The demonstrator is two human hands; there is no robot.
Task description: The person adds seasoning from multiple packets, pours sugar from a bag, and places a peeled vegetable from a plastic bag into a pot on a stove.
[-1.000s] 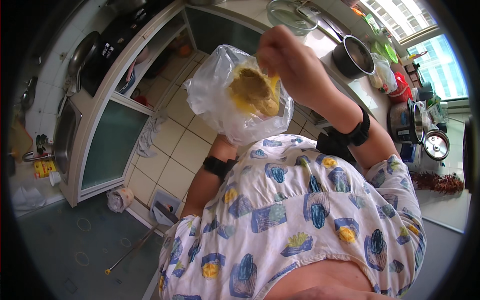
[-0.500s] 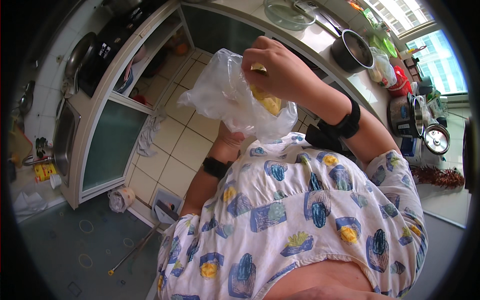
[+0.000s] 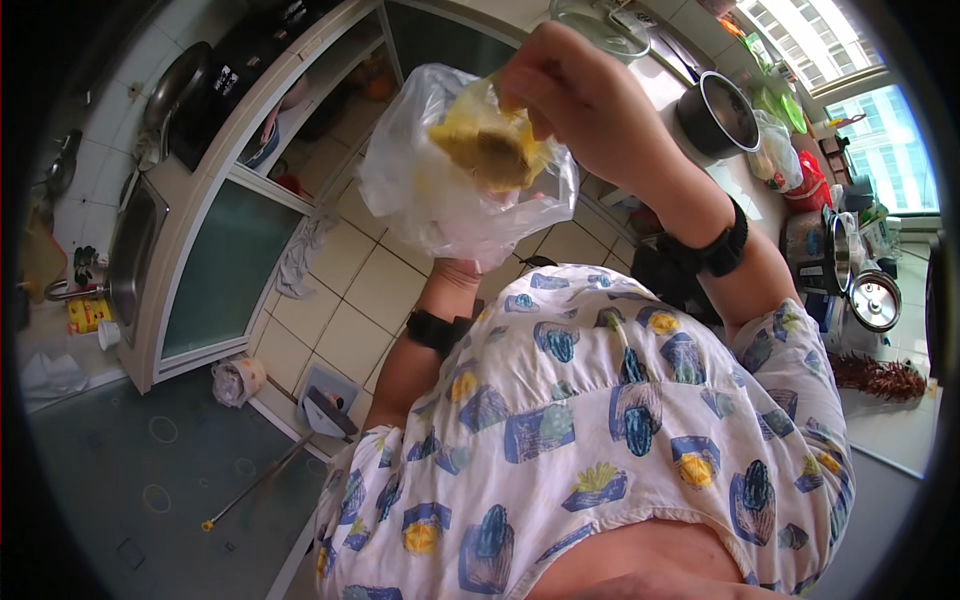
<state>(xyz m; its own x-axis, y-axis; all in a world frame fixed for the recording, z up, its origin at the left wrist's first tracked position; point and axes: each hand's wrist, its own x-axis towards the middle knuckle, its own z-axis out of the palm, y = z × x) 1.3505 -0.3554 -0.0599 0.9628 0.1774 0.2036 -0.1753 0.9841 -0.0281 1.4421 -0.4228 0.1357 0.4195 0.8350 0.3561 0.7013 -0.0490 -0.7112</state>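
A clear, crinkled plastic bag [image 3: 405, 185] is held up in front of my chest, its mouth gaping toward the right. My left hand [image 3: 478, 245] holds it from below, mostly covered by the film, so the fingers show only faintly. In the bag's mouth is a yellow, thin-walled packet [image 3: 455, 135] with a brownish patch; I cannot make out its contents. My right hand [image 3: 560, 85] is closed in a pinch on the packet's upper right edge, above the bag. Both wrists wear black bands.
A counter with a dark pot [image 3: 718, 115], a glass bowl [image 3: 600, 30] and a pressure cooker [image 3: 810, 245] runs along the right. On the left are a sink [image 3: 140, 235] and a stove. Below lie a tiled floor, a grey cloth [image 3: 300, 260] and a dustpan [image 3: 330, 400].
My right hand has risen, lifting the yellow packet so more of it shows. The clear bag has shifted up and left and its mouth has opened wider.
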